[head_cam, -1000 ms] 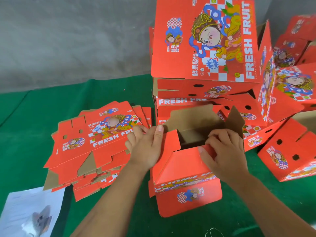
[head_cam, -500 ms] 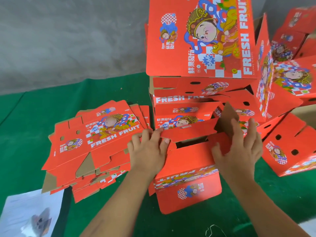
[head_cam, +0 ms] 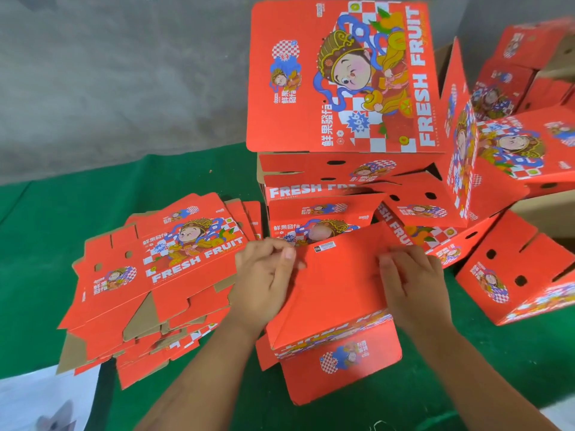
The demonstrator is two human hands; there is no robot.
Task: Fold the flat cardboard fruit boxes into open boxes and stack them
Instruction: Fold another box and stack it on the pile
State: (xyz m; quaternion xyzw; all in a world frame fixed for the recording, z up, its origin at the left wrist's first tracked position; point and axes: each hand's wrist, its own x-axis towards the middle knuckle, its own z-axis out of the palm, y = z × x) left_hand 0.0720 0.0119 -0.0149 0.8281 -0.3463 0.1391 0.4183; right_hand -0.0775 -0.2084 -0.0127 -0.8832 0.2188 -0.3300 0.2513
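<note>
From the head view, we have the half-folded fruit box (head_cam: 336, 293) directly in front of us on the green tabletop (head_cam: 62, 231), bottom side up, with its plain red bottom panel facing us and its long axis running left to right between our hands. Our left hand (head_cam: 264, 281) sits at the left end of that panel, fingers curled and pinching the flap edge near the upper left corner. Our right hand (head_cam: 413, 284) lies at the right end, fingers bent over the right edge and pressing down on it; how far they wrap round we cannot tell. The two hands are apart, one at each short end, and about equally near the box. A loose printed flap (head_cam: 342, 368) sticks out toward us below the box.

We judge that the bottom flaps are just being closed, so the coming move turns on the box lying square between the hands: both ends need pressure together for the panel to lock.

The stack of folded boxes (head_cam: 339, 169) stands just behind the box, away from us, touching or nearly touching its far edge, so the finished box has to go up and forward. The pile of flat boxes (head_cam: 161, 275) lies to the left, just beside our left hand, which is the nearer one for fetching the next blank. More folded boxes (head_cam: 522, 275) lie to the right.
</note>
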